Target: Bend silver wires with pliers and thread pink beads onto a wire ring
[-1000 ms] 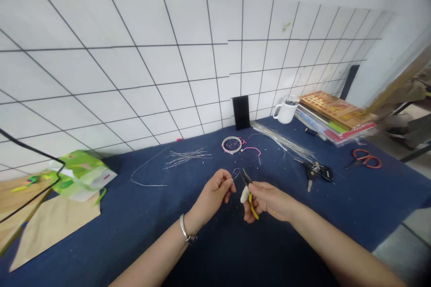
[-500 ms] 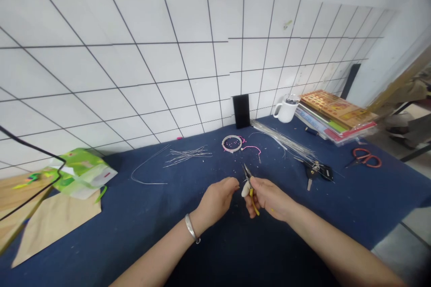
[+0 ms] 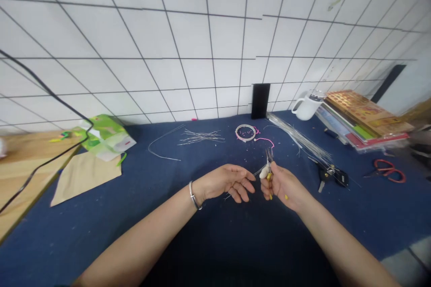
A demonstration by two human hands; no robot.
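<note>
My right hand (image 3: 286, 186) is closed around a pair of small pliers (image 3: 269, 157) with yellow handles, jaws pointing away from me. Beside the pliers at my fingers is a small whitish piece (image 3: 265, 171); I cannot tell what it is. My left hand (image 3: 234, 182), with a silver bangle at its wrist, is just to the left, fingers apart and slightly curled. Thin wire (image 3: 257, 171) shows between the hands, and wire ends (image 3: 227, 197) show beneath the left palm. Beyond them lies a pale ring (image 3: 245, 139) with small pink beads inside and a pink cord (image 3: 268, 140).
Cut wires (image 3: 202, 136) and a bent wire (image 3: 150, 148) lie left on the blue cloth (image 3: 134, 215). Right are a long wire bundle (image 3: 299, 136), keys (image 3: 322, 178), red-handled scissors (image 3: 389, 171), a white mug (image 3: 305, 108), stacked books (image 3: 367, 119) and a black upright object (image 3: 260, 101).
My left hand has opened, its fingers spreading from a closed grip. The right hand still holds the pliers, now pointing more upright. The whole view has shifted, moving the table items rightward.
</note>
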